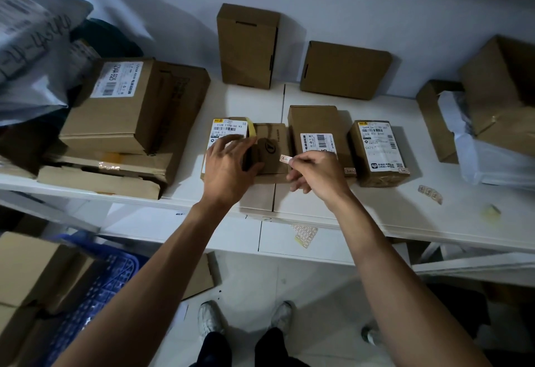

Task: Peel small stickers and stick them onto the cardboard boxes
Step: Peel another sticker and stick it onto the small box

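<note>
Small white sticker point(285, 159) pinched at fingertips of right hand point(315, 170), held just above the flat cardboard box point(272, 149) near the worktop point(362, 204) front edge. Left hand point(228, 168) rests on that box's left half, fingers spread open, partly over its shipping label point(228, 129). Right of it two more labelled boxes: upright box point(317, 132), then small box point(376, 152), each with a small sticker at its near corner. Sticker strip point(430, 193) lies on worktop farther right. Two plain boxes point(247, 45) stand against far wall.
</note>
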`<state>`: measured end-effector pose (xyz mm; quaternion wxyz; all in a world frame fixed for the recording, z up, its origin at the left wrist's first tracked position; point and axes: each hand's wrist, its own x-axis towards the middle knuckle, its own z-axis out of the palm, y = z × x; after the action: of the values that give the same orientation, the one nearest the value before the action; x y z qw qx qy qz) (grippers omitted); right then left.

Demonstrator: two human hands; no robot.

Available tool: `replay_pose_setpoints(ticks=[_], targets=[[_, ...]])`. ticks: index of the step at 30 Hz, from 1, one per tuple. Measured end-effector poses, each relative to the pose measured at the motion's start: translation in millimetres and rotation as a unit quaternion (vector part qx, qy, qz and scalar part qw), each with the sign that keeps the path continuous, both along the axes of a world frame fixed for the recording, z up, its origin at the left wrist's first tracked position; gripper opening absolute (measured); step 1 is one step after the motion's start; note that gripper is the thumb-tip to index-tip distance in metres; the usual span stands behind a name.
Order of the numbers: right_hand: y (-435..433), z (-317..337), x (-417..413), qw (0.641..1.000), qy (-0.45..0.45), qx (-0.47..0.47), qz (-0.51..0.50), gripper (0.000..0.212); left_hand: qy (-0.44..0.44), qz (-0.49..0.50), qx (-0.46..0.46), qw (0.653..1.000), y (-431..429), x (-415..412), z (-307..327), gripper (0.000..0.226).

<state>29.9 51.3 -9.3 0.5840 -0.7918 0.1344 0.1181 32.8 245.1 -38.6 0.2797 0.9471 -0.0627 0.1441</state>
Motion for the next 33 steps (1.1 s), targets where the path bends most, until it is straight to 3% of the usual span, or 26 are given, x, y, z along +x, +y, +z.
replay_pose_setpoints(ticks=[8,22,33], targets=[[-2,10,10,0.993,0.06,-0.081,0.06,0.014,-0.004,-0.012,0.016,1.0,1,0,0,0.06],[2,12,18,0.98,0.059,-0.164,0.091,0.011,-0.002,-0.015,0.02,1.0,1,1,-2,0.06],[5,8,25,0.965,0.058,-0.231,0.11,0.022,-0.004,-0.017,0.02,1.0,1,1,-3,0.059]])
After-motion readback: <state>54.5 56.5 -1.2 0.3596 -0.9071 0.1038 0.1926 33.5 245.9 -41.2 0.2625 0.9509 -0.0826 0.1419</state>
